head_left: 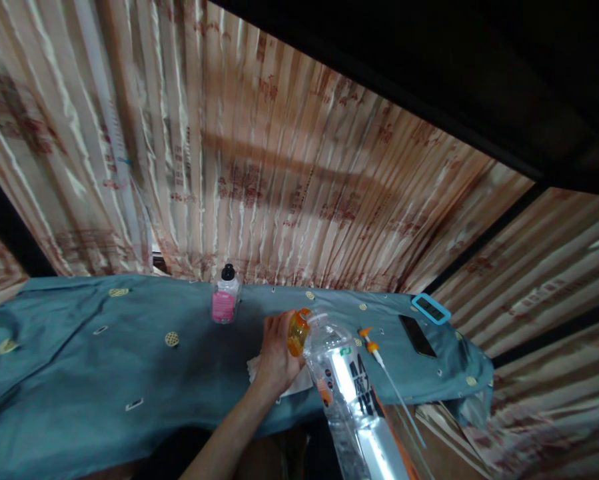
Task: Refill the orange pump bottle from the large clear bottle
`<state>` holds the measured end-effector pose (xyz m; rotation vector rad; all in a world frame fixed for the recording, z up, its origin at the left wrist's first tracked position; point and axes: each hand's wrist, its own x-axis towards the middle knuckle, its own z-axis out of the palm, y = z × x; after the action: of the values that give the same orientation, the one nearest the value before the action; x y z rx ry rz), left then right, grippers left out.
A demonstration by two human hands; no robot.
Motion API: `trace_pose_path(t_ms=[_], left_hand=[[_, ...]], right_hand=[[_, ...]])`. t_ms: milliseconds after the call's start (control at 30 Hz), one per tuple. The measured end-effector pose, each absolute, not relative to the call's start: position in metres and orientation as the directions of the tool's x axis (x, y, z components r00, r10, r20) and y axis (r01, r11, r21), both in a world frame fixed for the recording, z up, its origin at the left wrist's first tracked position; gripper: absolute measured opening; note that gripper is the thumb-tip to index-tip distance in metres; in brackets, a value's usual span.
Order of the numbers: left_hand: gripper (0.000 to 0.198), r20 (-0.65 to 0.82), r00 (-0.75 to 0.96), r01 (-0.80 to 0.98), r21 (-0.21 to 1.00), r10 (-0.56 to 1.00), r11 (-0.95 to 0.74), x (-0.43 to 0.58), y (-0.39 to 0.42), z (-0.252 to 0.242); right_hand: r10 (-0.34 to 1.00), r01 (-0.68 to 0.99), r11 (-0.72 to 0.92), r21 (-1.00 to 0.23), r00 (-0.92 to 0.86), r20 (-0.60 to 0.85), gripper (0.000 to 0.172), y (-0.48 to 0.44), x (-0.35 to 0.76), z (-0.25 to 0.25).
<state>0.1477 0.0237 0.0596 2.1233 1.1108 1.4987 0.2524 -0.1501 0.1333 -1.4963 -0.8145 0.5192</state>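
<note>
My left hand (275, 357) is closed around a small clear bottle (296, 337) with orange-yellow liquid in it. A large clear plastic bottle (349, 393) with a silver label leans in from the lower right. Its neck meets the top of the small bottle; whether liquid is flowing I cannot make out. My right hand does not show. Under my left hand lies a white tissue or cloth (299, 383). To the right rests an orange and white pump head (372, 343) with a long thin tube reaching past the cloth's edge.
A clear bottle with a pink label (223, 305) and black cap stands at the back. At right lie a black phone (418, 335) and a blue-rimmed device (431, 309). Everything is on a green patterned cloth (79, 373). Pleated curtains (289, 167) hang behind; a dark frame (429, 87) runs overhead.
</note>
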Motion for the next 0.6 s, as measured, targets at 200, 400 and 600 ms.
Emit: trace_pose_path(t_ms=[200,400,600], left_hand=[[0.058,0.676,0.165,0.432,0.605,0.718,-0.669,0.146,0.021,0.062],[0.058,0.673,0.173,0.421,0.609,0.719,-0.671,0.146,0.02,0.061],[0.054,0.667,0.163,0.411,0.624,0.727,-0.665,0.146,0.019,0.058]], right_hand=[[0.717,0.161,-0.062,-0.985,0.694,0.068,0.023,-0.09,0.263,0.109],[0.73,0.166,-0.033,-0.986,0.678,0.09,0.014,-0.099,0.266,0.117],[0.769,0.169,0.048,-0.984,0.623,0.144,0.03,-0.168,0.251,0.144]])
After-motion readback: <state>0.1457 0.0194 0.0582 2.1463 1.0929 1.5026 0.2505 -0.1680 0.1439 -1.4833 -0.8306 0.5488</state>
